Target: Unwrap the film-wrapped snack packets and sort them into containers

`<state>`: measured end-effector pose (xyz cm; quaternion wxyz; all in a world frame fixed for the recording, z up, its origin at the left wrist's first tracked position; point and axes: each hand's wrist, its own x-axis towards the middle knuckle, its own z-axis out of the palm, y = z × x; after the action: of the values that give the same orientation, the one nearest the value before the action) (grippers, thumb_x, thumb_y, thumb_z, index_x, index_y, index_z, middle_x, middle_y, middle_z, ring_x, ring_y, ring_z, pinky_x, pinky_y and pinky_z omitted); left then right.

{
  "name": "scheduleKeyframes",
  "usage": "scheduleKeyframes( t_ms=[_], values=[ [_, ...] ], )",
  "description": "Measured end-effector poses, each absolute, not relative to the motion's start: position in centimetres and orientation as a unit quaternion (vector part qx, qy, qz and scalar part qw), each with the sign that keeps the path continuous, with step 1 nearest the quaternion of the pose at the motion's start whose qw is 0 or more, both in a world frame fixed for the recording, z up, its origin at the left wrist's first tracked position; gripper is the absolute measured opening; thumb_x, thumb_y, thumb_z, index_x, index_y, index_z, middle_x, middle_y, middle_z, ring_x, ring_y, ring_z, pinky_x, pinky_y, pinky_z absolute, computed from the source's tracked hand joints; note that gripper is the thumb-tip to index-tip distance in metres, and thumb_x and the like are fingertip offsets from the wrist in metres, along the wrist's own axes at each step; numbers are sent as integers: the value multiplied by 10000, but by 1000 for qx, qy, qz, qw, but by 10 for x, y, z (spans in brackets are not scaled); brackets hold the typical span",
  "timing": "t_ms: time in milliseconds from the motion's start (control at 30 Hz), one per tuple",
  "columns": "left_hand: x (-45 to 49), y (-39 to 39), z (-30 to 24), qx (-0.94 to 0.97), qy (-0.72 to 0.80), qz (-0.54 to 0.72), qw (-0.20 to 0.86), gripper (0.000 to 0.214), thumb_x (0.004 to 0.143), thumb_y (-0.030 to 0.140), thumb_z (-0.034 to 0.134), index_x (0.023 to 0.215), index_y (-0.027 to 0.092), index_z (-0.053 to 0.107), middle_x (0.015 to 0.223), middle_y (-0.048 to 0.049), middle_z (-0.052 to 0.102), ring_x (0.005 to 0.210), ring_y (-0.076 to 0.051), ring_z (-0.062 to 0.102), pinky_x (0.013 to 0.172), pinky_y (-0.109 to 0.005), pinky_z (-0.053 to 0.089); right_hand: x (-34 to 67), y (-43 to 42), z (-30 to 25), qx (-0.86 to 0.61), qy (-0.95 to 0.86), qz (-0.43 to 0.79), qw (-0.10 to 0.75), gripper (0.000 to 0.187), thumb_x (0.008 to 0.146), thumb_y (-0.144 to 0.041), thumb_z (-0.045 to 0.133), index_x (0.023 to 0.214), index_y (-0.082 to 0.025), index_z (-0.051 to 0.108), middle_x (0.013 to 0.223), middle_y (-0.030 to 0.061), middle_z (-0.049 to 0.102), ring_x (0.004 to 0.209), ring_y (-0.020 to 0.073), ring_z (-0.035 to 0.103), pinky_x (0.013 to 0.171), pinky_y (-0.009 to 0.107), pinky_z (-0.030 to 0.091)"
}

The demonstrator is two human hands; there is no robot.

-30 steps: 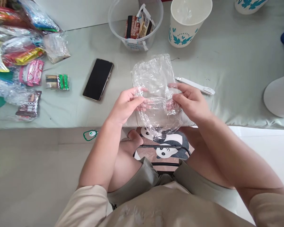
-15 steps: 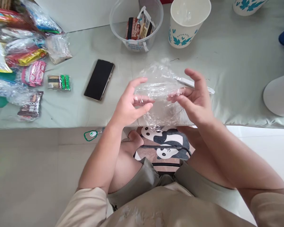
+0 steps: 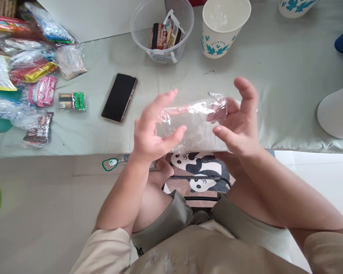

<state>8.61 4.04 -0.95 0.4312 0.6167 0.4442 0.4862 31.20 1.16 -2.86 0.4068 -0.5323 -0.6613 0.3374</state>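
A clear plastic bag [image 3: 193,129] is stretched between my two hands above the front edge of the cloth-covered table. My left hand [image 3: 153,131] holds its left side, with the thumb and fingers spread and a finger reaching along the film. At the other side my right hand [image 3: 238,118] has its fingertips behind or within the film; I cannot tell which. Its index finger is raised and its thumb stands apart. Behind the bag lies a slim white tool [image 3: 215,94], mostly hidden by the plastic and my right hand.
A black phone [image 3: 119,97] lies left of my hands. Beyond stand a clear tub [image 3: 135,34] holding wrapped snacks and a paper cup [image 3: 217,43]. Several packaged snacks [image 3: 41,89] crowd the left, near a small snack pack [image 3: 72,101]. A white container [image 3: 335,110] is at right.
My hands have moved apart, the left one slightly down and outward. The crumpled bag is now spread wider between them, and more of the white tool is covered.
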Motion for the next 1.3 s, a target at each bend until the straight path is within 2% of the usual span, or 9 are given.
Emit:
scheduleKeyframes(
  t_ms=[233,433,533,633,733,833,933,1133,1300],
  values=[
    [90,51,-18,520,463,504,510,743,834,632,781,1468,468,431,1277,-61,697,1230,-293,731,875,-366,636,308,12,-30,-510,-644,398,407,888,922,-653,633,1649,-396,192,1232,92,712,1005,250,715,892,448,615],
    [82,65,-50,450,495,471,574,659,842,331,811,1420,422,506,1236,-42,734,1001,-227,789,798,-337,642,308,19,-42,-561,-600,420,386,656,972,-441,585,1575,-355,341,1181,71,684,832,186,687,732,367,627],
    [79,67,-57,441,491,466,590,635,814,241,796,1378,394,548,1230,-41,748,922,-200,786,782,-328,653,319,28,-52,-572,-624,372,381,576,934,-407,641,1472,-283,475,1293,110,641,1060,222,700,832,369,632],
    [80,64,-50,459,476,452,599,638,786,238,819,1357,385,575,1223,-39,758,931,-210,791,758,-320,656,325,34,-54,-560,-639,340,403,577,976,-452,599,1505,-297,429,1384,116,602,1295,256,639,960,410,605],
    [83,60,-40,487,456,432,607,650,750,257,864,1332,382,604,1189,-35,767,980,-240,798,724,-306,651,320,36,-44,-538,-599,441,397,563,940,-458,665,1441,-285,475,1198,83,690,1100,233,714,874,390,609],
    [82,61,-39,494,462,434,595,630,739,257,877,1306,363,624,1159,-39,767,985,-249,799,701,-295,641,310,35,-36,-552,-519,529,383,230,903,-417,713,1000,-230,621,805,25,666,713,166,649,663,326,555],
    [74,68,-45,464,488,457,581,586,746,266,876,1269,350,625,1177,-41,753,968,-223,786,716,-285,633,308,36,-37,-591,-472,498,425,302,940,-433,680,772,-239,520,615,-25,514,549,122,509,537,290,450],
    [89,66,-46,357,443,455,685,571,716,521,909,1164,268,661,1230,-61,739,1129,-241,735,917,-338,606,309,39,-48,-565,-415,517,491,389,874,-561,767,818,-237,558,632,-40,507,532,102,494,512,270,429],
    [110,59,-46,359,437,404,719,491,596,423,1005,918,192,716,820,-5,726,744,-149,687,739,-299,566,303,40,-50,-494,-381,537,568,438,767,-569,865,920,-256,601,821,-21,637,738,126,614,709,289,549]
  ],
)
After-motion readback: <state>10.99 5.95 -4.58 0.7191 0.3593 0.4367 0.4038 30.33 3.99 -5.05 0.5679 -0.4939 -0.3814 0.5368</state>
